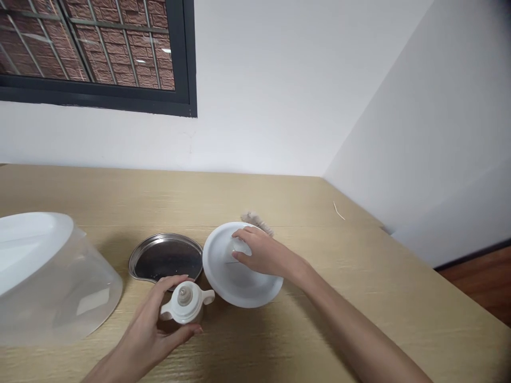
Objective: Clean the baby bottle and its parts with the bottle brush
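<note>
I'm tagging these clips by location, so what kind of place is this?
Probably a plain indoor room, perhaps in a home: a barred window facing brick, white walls, and a wood-grain tabletop.

Both hands (149,327) (257,250) fwd, fingers curled, R arm angled in.

Bottle (191,308): white, 2 handles (208,296), nipple (184,294) facing up, lower centre-left.
Cap (240,246): translucent, over white dish (243,290), lower centre.

On table (399,298): tray (167,261) between container (80,298) and bowl (239,287), brush (254,218) behind bowl; bottle (186,302) before tray; cap (238,248), probably, in bowl.
</note>
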The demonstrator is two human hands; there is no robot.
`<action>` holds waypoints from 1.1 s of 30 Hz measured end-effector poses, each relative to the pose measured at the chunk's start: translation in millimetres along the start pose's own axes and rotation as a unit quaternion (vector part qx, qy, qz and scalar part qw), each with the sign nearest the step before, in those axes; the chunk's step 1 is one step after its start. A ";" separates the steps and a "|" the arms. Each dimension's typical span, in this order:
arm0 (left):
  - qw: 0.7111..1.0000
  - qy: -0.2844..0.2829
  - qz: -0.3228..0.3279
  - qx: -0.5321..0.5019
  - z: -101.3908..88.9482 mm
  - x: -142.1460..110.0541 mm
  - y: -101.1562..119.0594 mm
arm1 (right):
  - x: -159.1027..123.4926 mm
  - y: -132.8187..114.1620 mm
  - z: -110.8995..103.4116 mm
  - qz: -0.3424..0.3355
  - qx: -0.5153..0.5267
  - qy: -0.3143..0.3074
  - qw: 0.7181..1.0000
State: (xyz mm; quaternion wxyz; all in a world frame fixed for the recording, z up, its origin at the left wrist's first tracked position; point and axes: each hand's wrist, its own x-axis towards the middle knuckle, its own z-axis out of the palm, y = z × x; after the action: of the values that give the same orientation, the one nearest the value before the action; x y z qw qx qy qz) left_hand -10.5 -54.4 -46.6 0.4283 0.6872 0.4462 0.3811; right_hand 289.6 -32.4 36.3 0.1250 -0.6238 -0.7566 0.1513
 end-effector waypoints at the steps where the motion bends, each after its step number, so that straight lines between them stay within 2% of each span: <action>1: 1.000 -0.002 0.001 0.000 -0.5 0.1 0.2 | 0.0 0.2 0.7 0.000 0.000 0.000 1.000; 6: 0.998 -0.039 0.022 0.034 -7.3 1.7 2.4 | 1.0 -0.4 1.9 -0.005 -0.002 0.001 1.000; 10: 0.998 -0.021 0.035 0.042 -10.1 2.6 7.4 | 3.2 -0.3 2.3 -0.010 -0.011 -0.003 1.000; 16: 0.987 -0.041 0.107 0.112 -15.9 8.5 11.1 | 4.4 6.7 2.9 0.006 -0.033 0.000 0.999; 21: 0.991 -0.028 0.081 0.101 -13.6 8.0 15.2 | 1.3 5.1 -3.2 0.001 -0.029 0.021 0.999; 25: 0.995 -0.037 0.047 0.083 -11.9 7.2 22.0 | -12.0 -27.3 -16.3 -0.020 -0.016 0.073 0.997; 27: 0.996 -0.053 0.019 0.066 -12.1 7.7 25.2 | -20.8 -53.0 -18.5 -0.068 0.043 0.096 0.992; 30: 0.997 -0.077 -0.006 0.006 -12.1 8.8 26.8 | -29.0 -90.4 -8.0 -0.120 0.076 0.074 0.987; 33: 0.992 -0.096 -0.010 -0.076 -10.5 9.2 24.0 | -26.2 -115.4 13.7 -0.101 0.016 0.032 0.994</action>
State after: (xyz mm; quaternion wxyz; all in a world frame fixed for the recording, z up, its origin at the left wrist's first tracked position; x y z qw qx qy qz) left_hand -10.3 -48.8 -19.4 0.5240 0.6816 0.3798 0.3415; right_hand 184.9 -79.4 68.0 0.1740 -0.5463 -0.8089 0.1303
